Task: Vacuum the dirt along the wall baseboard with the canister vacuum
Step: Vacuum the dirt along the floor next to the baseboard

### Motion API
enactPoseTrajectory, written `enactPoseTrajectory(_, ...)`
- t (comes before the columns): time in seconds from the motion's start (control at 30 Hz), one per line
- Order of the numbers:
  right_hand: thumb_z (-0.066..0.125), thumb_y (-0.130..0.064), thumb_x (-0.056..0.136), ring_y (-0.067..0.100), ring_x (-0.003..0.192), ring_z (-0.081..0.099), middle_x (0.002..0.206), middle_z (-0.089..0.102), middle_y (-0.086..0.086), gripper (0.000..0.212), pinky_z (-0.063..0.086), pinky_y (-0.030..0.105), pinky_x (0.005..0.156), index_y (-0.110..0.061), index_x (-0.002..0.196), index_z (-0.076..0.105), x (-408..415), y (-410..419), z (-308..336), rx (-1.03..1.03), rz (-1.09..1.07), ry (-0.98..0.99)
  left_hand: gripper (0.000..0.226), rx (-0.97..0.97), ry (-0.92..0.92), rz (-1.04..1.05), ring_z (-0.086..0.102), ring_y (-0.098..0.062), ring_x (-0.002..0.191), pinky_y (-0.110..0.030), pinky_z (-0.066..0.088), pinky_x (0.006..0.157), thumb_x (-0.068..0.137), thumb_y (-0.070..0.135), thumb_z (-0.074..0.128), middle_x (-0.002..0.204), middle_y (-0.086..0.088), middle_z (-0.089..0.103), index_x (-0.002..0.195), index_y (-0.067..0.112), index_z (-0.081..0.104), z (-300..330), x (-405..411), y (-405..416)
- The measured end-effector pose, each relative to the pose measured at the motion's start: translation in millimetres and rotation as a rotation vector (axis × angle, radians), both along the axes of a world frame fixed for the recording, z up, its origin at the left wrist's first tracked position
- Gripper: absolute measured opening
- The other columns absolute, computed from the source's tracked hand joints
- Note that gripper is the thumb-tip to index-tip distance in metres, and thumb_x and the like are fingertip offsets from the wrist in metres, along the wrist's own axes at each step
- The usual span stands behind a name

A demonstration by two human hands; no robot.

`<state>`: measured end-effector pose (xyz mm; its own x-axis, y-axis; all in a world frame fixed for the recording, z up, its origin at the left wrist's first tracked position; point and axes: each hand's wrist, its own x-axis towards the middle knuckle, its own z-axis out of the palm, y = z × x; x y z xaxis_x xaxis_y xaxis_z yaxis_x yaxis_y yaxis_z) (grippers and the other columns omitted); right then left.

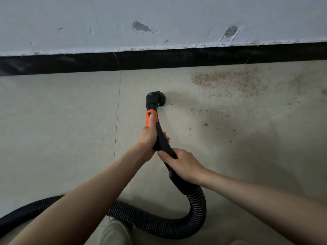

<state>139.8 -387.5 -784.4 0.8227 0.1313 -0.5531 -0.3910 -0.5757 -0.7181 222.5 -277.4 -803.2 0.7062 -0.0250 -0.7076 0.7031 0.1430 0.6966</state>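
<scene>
Head view. The left hand (148, 138) wraps around the upper part of the black wand (161, 138), its thumb laid forward along the orange collar (151, 119). The right hand (184, 165) clamps the wand lower down, just below centre frame, where the rigid grip meets the ribbed hose (196, 209). Both hands are closed on the wand and nearly touch each other.

The wand's long axis runs from lower right to upper centre of the frame, leaning slightly left as it rises. It ends in an elbow that turns the round brush nozzle (157, 99) to the right, toward the dirt. The nozzle sits on the floor (62, 121) at centre frame, well short of the black baseboard (70, 62) that crosses the upper part of the frame beneath the scuffed wall (159, 15).

The main patch of dirt (230, 80) lies in the upper right, close to the baseboard, with loose specks trailing down and left toward the nozzle. The floor left of the nozzle shows almost no grit. The hose loops along the bottom edge and leaves at lower left; the canister itself is not in view. A light shoe (115, 234) shows at bottom centre.

Step in hand, as judged: a sweep along the floor, with the heaviest deposit not yet reached. The next move probably calls for carrying the nozzle rightward and up to the baseboard, keeping its brush flat on the floor while the hose follows.
</scene>
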Motion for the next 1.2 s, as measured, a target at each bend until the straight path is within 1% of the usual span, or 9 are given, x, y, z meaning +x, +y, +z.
enactPoseTrajectory(0.2,0.044,-0.066,0.088,0.016,0.064,0.056,0.068,0.058,-0.005,0.048,0.042,0.031,0.063,-0.022,0.07,0.048,-6.5,-9.7,-5.8,0.01,-0.149,0.055,0.05,-0.008,-0.024,-0.093,0.056,-0.018,0.046,-0.028,0.049,0.047,0.093,0.059,0.039,0.069,-0.009,0.051,0.095,0.01,0.044,4.9,0.0,-20.3)
enactPoseTrajectory(0.43,0.045,-0.063,0.089,0.013,0.057,0.053,0.063,0.055,-0.005,0.048,0.041,0.028,0.058,-0.02,0.068,0.049,-18.8,-25.8,-15.0,0.02,-0.315,0.014,0.045,0.021,-0.032,-0.234,0.055,-0.019,0.052,-0.028,0.051,0.049,0.094,0.057,0.037,0.072,-0.01,0.051,0.09,0.013,0.044,7.1,0.1,-51.6)
enactPoseTrajectory(0.57,0.047,-0.061,0.091,0.001,0.043,0.05,0.054,0.052,-0.011,0.047,0.037,0.018,0.048,-0.021,0.065,0.047,-21.3,-31.4,-17.9,0.009,-0.346,-0.027,0.045,0.041,-0.048,-0.262,0.055,-0.019,0.05,-0.028,0.051,0.05,0.094,0.056,0.038,0.072,-0.009,0.052,0.088,0.012,0.045,5.3,1.9,-60.9)
enactPoseTrajectory(0.73,0.047,-0.063,0.087,0.009,0.05,0.053,0.055,0.054,-0.008,0.049,0.041,0.024,0.053,-0.021,0.062,0.045,-14.3,-25.2,-16.9,0.015,-0.273,-0.03,0.048,0.041,-0.061,-0.19,0.057,-0.017,0.045,-0.026,0.05,0.047,0.092,0.058,0.041,0.07,-0.008,0.053,0.091,0.01,0.047,0.4,1.3,-47.3)
enactPoseTrajectory(0.8,0.046,-0.064,0.086,0.011,0.052,0.059,0.054,0.06,-0.006,0.05,0.047,0.027,0.056,-0.02,0.062,0.047,-5.1,-20.1,-12.3,0.039,-0.211,-0.014,0.05,0.056,-0.065,-0.119,0.058,-0.017,0.045,-0.026,0.05,0.047,0.092,0.058,0.042,0.069,-0.008,0.053,0.093,0.008,0.047,0.6,5.2,-35.7)
enactPoseTrajectory(0.93,0.048,-0.062,0.088,0.014,0.059,0.062,0.056,0.061,-0.006,0.049,0.048,0.028,0.06,-0.021,0.061,0.052,26.1,-1.6,0.1,0.017,-0.076,-0.017,0.054,0.072,-0.063,0.039,0.058,-0.019,0.049,-0.028,0.049,0.049,0.093,0.056,0.042,0.071,-0.009,0.053,0.103,0.004,0.047,6.5,20.3,-5.1)
enactPoseTrajectory(1.0,0.048,-0.062,0.089,0.018,0.064,0.064,0.062,0.062,-0.003,0.049,0.051,0.031,0.066,-0.02,0.064,0.053,34.3,11.6,4.9,-0.003,-0.006,-0.007,0.056,0.066,-0.047,0.097,0.057,-0.019,0.051,-0.029,0.049,0.051,0.092,0.058,0.043,0.072,-0.009,0.053,0.107,0.004,0.046,8.2,21.8,10.8)
enactPoseTrajectory(1.1,0.046,-0.063,0.089,0.022,0.065,0.064,0.066,0.062,0.001,0.051,0.051,0.034,0.065,-0.018,0.067,0.052,28.2,24.5,9.2,-0.051,0.078,0.007,0.054,0.05,-0.016,0.146,0.057,-0.018,0.049,-0.028,0.049,0.049,0.09,0.059,0.046,0.07,-0.009,0.053,0.099,0.006,0.046,7.7,11.3,27.1)
enactPoseTrajectory(1.2,0.044,-0.064,0.09,0.025,0.066,0.065,0.068,0.064,0.003,0.052,0.053,0.037,0.067,-0.017,0.068,0.051,8.5,23.8,11.0,-0.049,0.098,0.026,0.053,0.048,0.009,0.147,0.059,-0.017,0.046,-0.028,0.049,0.047,0.09,0.061,0.045,0.071,-0.011,0.054,0.091,0.008,0.046,5.1,-7.1,29.5)
